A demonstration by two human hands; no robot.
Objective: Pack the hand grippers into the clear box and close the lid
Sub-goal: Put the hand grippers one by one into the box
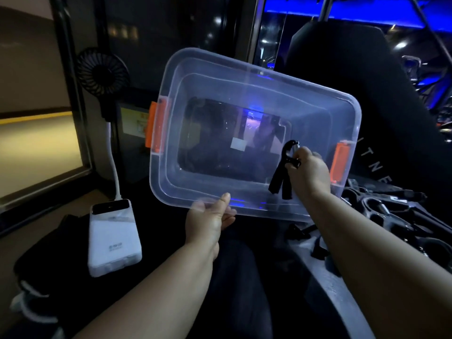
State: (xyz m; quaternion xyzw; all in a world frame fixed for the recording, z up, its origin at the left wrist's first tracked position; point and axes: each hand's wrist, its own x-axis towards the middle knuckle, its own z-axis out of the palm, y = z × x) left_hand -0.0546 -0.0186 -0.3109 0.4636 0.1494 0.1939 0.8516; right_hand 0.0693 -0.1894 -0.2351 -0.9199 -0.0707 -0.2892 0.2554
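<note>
The clear box with orange latches on both short ends is tilted up, its open side facing me, with no lid on it. My left hand grips its near rim, thumb over the edge. Over the box's right part, my right hand holds a black hand gripper by its top, handles hanging down inside the opening. A pile of further black hand grippers lies at the right, below the box. The inside of the box holds nothing else. I see no lid.
A white power bank lies at the lower left with a cable up to a small black fan. Dark cloth covers my lap. A dark chair back stands behind the box on the right. A window frame runs along the left.
</note>
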